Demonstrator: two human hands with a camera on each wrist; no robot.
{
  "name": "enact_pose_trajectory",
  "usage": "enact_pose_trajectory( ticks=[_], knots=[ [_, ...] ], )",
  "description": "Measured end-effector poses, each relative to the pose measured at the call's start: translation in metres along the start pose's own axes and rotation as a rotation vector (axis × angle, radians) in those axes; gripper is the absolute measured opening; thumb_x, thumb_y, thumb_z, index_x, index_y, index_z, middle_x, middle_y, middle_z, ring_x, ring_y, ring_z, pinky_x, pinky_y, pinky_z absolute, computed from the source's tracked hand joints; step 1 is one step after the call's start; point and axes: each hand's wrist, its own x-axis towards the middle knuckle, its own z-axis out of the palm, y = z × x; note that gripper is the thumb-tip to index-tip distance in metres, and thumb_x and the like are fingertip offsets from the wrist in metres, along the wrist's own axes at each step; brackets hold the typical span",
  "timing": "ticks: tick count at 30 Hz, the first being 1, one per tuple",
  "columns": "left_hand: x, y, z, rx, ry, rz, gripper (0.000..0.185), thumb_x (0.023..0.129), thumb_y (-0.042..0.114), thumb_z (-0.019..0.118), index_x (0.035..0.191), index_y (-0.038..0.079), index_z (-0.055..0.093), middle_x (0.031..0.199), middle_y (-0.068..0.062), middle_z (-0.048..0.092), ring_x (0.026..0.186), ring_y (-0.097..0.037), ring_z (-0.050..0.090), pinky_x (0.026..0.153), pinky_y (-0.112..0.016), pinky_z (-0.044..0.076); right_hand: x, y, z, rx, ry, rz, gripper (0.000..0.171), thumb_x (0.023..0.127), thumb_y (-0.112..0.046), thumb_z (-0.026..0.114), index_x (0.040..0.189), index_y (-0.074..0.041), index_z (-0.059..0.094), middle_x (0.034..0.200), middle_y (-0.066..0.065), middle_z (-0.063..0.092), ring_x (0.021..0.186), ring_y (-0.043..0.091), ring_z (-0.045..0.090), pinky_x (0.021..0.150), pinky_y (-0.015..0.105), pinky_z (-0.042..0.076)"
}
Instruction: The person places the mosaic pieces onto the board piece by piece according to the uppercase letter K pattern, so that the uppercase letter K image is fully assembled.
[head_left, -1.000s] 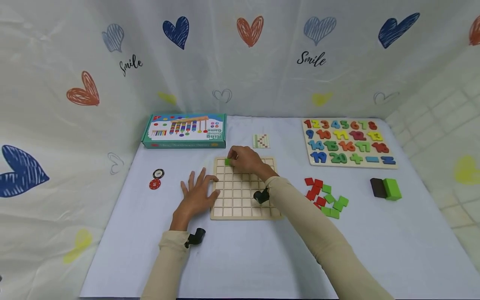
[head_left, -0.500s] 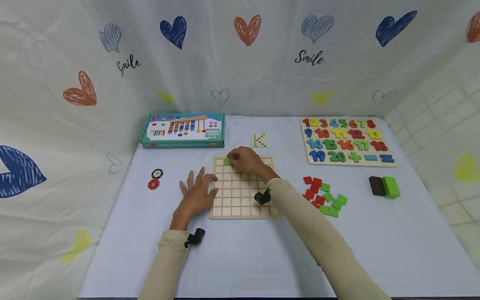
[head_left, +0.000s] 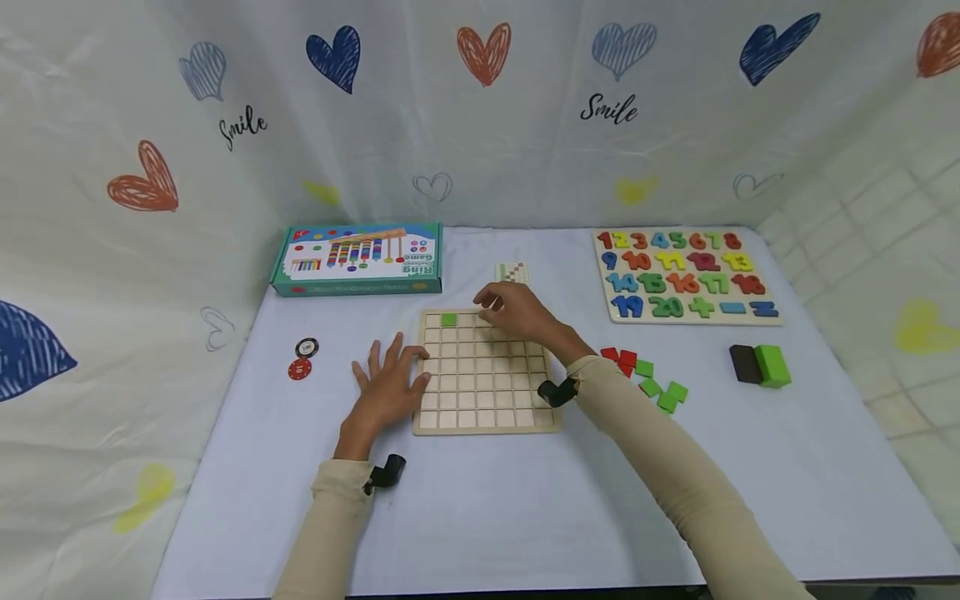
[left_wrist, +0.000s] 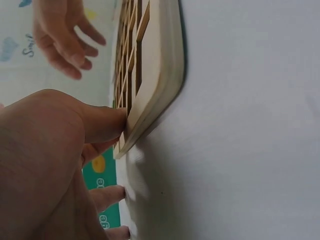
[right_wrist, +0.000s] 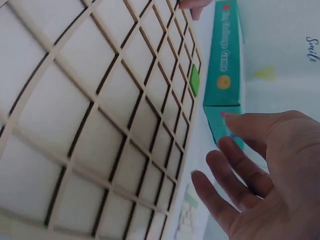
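A wooden grid board (head_left: 468, 379) lies on the white tabletop. One green square tile (head_left: 448, 320) sits in its top row, in the second cell from the left. My left hand (head_left: 386, 387), fingers spread, rests at the board's left edge; in the left wrist view its thumb (left_wrist: 102, 122) touches the rim. Over the board's far edge hovers my right hand (head_left: 517, 312), its fingers loosely bent and apart. Nothing is between them in the right wrist view, where the green tile (right_wrist: 195, 80) also shows. Behind that hand lies a small pattern card (head_left: 512, 272), partly covered.
Loose red tiles (head_left: 627, 359) and green tiles (head_left: 677, 392) lie right of the board, partly behind the right sleeve. Farther right stand a black block (head_left: 746, 364) and a green block (head_left: 772, 366). A number puzzle (head_left: 686, 275), a game box (head_left: 357, 260) and two chips (head_left: 299, 368) surround the work.
My right hand has let go of the green tile, which stays in its cell, and has moved right, away from it. The left hand keeps its place at the board. The head view has shifted slightly.
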Motion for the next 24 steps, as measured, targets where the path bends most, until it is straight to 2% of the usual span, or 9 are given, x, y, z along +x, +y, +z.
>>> enact_pose_trajectory(
  ticks=[6, 10, 16, 19, 24],
  knots=[
    [-0.001, -0.001, -0.001, 0.01, -0.008, 0.0, 0.036, 0.107, 0.032, 0.06, 0.142, 0.023, 0.056, 0.178, -0.017, 0.011, 0.161, -0.049, -0.011, 0.116, -0.081, -0.015, -0.027, 0.0, -0.023, -0.056, -0.009, 0.04, 0.034, 0.103, -0.018, 0.07, 0.132, -0.001, 0.07, 0.133, 0.015, 0.07, 0.115, 0.032, 0.065, 0.096, 0.049, 0.055],
    [-0.001, -0.001, -0.003, 0.017, -0.004, 0.0, 0.036, 0.107, 0.031, 0.061, 0.142, 0.023, 0.056, 0.178, -0.017, 0.011, 0.161, -0.05, -0.01, 0.115, -0.082, -0.013, -0.047, 0.002, -0.041, -0.095, 0.005, 0.081, 0.035, 0.101, -0.017, 0.073, 0.132, 0.0, 0.069, 0.133, 0.017, 0.069, 0.116, 0.035, 0.066, 0.095, 0.051, 0.056],
    [-0.001, -0.003, -0.006, 0.023, -0.007, 0.004, 0.037, 0.107, 0.031, 0.061, 0.143, 0.024, 0.055, 0.178, -0.017, 0.012, 0.161, -0.05, -0.009, 0.116, -0.082, -0.012, -0.083, 0.021, -0.07, -0.163, 0.003, 0.178, 0.038, 0.1, -0.016, 0.075, 0.133, 0.001, 0.069, 0.132, 0.019, 0.07, 0.116, 0.036, 0.066, 0.094, 0.051, 0.059],
    [-0.002, -0.003, -0.006, 0.025, -0.03, 0.01, 0.046, 0.107, 0.033, 0.06, 0.151, 0.024, 0.051, 0.178, -0.016, 0.01, 0.161, -0.05, -0.01, 0.116, -0.082, -0.012, -0.107, 0.035, -0.088, -0.193, -0.013, 0.239, 0.04, 0.1, -0.018, 0.075, 0.134, 0.001, 0.068, 0.133, 0.022, 0.069, 0.118, 0.038, 0.065, 0.095, 0.053, 0.059],
    [-0.005, -0.002, -0.009, 0.025, -0.06, 0.02, 0.067, 0.107, 0.039, 0.06, 0.167, 0.023, 0.034, 0.179, -0.013, 0.007, 0.162, -0.047, -0.012, 0.117, -0.08, -0.012, -0.143, 0.058, -0.116, -0.266, -0.075, 0.314, 0.043, 0.098, -0.019, 0.076, 0.135, 0.002, 0.066, 0.13, 0.025, 0.069, 0.118, 0.043, 0.065, 0.094, 0.058, 0.059]
  ],
)
